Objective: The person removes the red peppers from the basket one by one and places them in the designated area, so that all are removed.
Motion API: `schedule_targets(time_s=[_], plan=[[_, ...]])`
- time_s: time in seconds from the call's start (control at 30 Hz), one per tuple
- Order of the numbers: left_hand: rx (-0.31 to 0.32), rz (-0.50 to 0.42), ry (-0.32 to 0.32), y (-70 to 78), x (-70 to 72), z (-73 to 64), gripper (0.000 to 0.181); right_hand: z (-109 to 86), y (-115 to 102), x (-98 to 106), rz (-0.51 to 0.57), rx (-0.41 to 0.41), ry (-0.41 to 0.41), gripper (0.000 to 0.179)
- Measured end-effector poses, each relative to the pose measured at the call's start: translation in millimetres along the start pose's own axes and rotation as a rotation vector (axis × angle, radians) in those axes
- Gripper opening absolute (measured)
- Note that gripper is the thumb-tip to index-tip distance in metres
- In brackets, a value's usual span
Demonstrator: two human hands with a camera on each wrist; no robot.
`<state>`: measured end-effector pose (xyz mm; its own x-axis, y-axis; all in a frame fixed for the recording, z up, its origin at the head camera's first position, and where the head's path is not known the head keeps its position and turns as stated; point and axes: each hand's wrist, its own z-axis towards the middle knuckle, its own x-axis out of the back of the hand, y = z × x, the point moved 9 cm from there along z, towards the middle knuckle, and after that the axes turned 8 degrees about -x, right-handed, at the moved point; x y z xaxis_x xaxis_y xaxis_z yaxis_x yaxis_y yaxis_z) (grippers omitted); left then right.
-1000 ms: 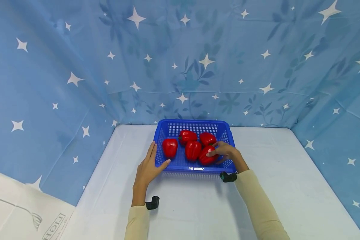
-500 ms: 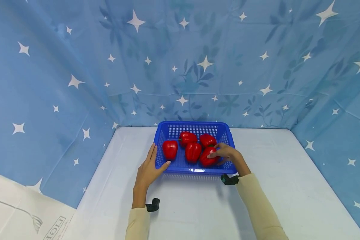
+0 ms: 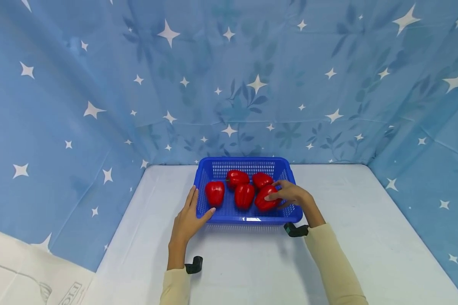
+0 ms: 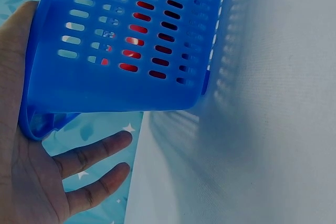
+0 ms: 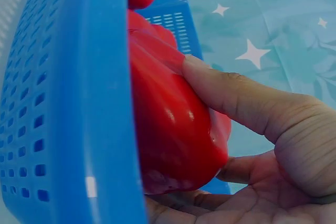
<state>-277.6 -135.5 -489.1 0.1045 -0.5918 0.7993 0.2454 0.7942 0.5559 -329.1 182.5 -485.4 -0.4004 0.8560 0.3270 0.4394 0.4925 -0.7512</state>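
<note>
A blue perforated plastic basket [image 3: 248,220] holds several red bell peppers. My right hand [image 3: 294,194] reaches over the basket's right side and grips the front-right bell pepper [image 3: 266,199]. In the right wrist view, the thumb lies on top of that bell pepper [image 5: 176,129] and the fingers curl beneath it, partly hidden by the basket's rim. My left hand [image 3: 186,220] rests at the basket's front-left corner, thumb along the front rim and fingers straight along the left side. The left wrist view shows the palm [image 4: 31,182] against the rim, with two fingers extended below it.
Inside the basket, other bell peppers sit at the left [image 3: 215,193], the middle [image 3: 244,196] and along the back. The basket stands on a white-covered table [image 3: 248,267], near its back edge. A blue curtain [image 3: 290,76] with white stars hangs behind and at both sides.
My right hand and the bell pepper in it have shifted slightly to the right within the basket. The left hand keeps its place. The head view has tilted up a little.
</note>
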Motion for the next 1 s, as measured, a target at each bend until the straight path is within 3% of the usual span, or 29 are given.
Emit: schedule_targets(time_s=[0.2,0.83,1.0], plan=[[0.005,-0.011,-0.006,-0.5,-2.3,-3.3,0.095,-6.6,-4.7,-0.8,0.001,0.055,-0.024,0.080],[-0.012,0.008,0.009,4.1,0.5,-3.7,0.094,-14.3,-5.8,16.6,0.032,0.144,0.063,0.099],[-0.012,0.012,0.011,4.3,1.3,-2.9,0.094,-17.0,-10.3,23.3,0.093,0.216,0.066,0.094]])
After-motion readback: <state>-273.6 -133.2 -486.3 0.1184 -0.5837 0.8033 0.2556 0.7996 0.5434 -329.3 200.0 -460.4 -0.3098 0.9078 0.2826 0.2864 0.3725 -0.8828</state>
